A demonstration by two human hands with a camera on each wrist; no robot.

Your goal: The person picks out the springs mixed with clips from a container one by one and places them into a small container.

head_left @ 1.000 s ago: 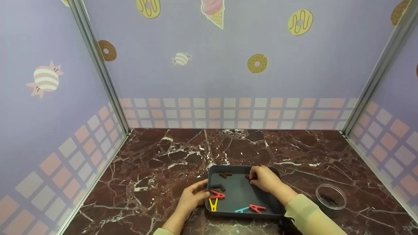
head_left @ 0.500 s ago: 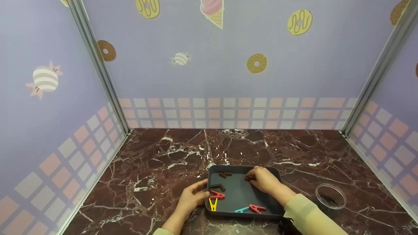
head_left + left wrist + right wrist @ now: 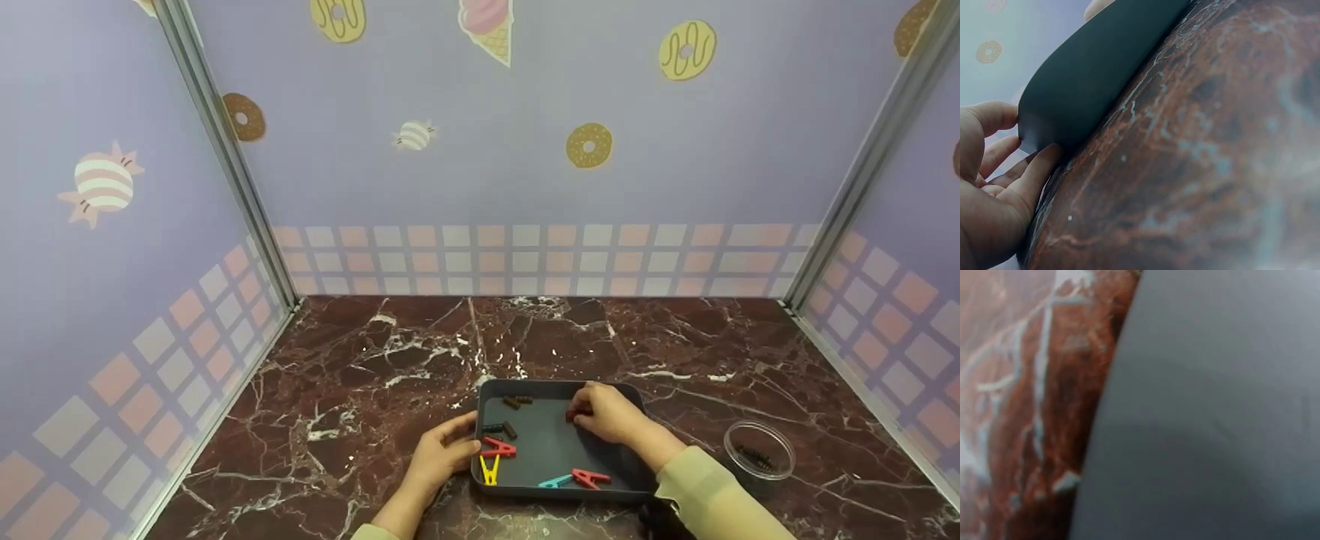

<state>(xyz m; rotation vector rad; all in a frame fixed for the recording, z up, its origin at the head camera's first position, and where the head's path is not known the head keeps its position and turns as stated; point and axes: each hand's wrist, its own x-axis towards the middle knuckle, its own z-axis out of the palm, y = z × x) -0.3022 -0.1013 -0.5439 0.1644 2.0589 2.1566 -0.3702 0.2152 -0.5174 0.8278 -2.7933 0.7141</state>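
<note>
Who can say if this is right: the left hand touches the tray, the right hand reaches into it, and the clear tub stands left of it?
Wrong side: in the head view, the clear tub stands right of the tray. The left hand does touch the tray, and the right hand reaches into it.

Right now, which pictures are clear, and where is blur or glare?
Head view: tray and clips read clearly, but the dark red piece in the right hand shows little detail; left wrist: left hand fairly clear, pale haze over the lower-right tabletop; right wrist: everything soft and blurred.
</note>
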